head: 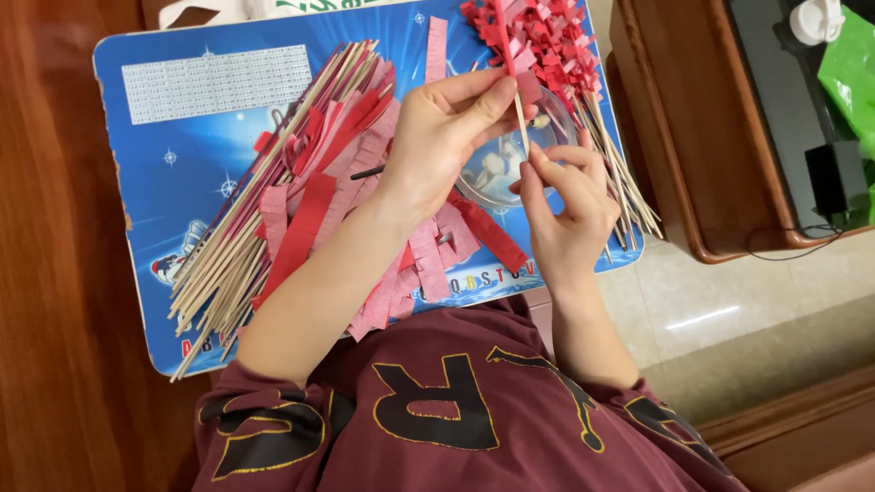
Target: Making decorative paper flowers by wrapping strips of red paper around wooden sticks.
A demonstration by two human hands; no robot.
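Near the top centre of the frame, I watched the left hand (442, 137) pinch a thin wooden stick (520, 123) between thumb and forefinger, its grip shut on the stick where a strip of pink fringed paper (513, 50) was wound. Just below and to the right, the right hand (565, 205) had its fingertips (533, 162) closed lightly on the lower part of the same stick. Both hands hovered over a clear bowl (492, 178) on the blue lap table (173, 155). A heap of bare sticks (228, 255) and cut red and pink strips (310, 200) lay at centre left; finished fringed sticks (556, 41) were piled at the upper right. To my eye, the winding wanted a steady pinch above while the lower fingers rolled the stick slowly, keeping the paper taut and each turn overlapping.
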